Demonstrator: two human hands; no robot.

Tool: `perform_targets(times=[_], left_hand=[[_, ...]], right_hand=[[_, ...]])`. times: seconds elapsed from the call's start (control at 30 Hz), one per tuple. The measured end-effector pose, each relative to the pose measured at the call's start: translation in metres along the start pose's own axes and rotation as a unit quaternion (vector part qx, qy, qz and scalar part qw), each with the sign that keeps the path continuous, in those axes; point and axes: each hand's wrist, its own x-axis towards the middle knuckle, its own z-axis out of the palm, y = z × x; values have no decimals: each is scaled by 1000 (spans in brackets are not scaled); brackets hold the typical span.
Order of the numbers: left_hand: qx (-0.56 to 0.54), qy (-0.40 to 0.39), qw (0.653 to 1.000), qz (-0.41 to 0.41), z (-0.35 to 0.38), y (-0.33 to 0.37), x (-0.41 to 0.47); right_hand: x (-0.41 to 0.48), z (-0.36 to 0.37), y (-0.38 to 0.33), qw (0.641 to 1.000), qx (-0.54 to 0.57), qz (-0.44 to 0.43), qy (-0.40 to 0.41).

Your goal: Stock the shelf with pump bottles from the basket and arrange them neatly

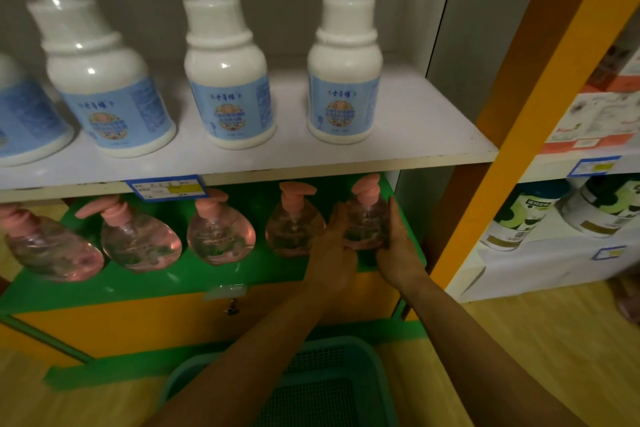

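the left hand (334, 246) and the right hand (398, 250) cup the rightmost pink pump bottle (365, 222) from both sides, fingers wrapped against its clear body. the bottle stands upright at the right end of the green shelf (242, 274), just beside the next pink bottle (294, 224). three more pink bottles continue the row to the left: one near the middle (220, 234), one under the price tag (138, 241), one at the left edge (52, 248). all pump heads are pink. the white shelf (415, 128) above carries white pump bottles with blue labels (343, 80). a blue price tag (168, 186) hangs on the edge of the white shelf. the teal basket (332, 388) sits on the floor below the forearms; its contents cannot be made out.
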Motion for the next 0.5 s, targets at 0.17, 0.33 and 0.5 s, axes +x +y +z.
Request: perform_targets(times=[0.17,0.33,0.5], left_hand=[[3,-10,1000,-8,0,2,-2],[8,-21,1000,-9,1,4,-3],[-22,21,998,46,-15,9,-20]], right_hand=[[1,0,-1,1000,13,-16,0],[-2,3,1,999,25,-23,16],[-14,10,-9,998,37,-11,53]])
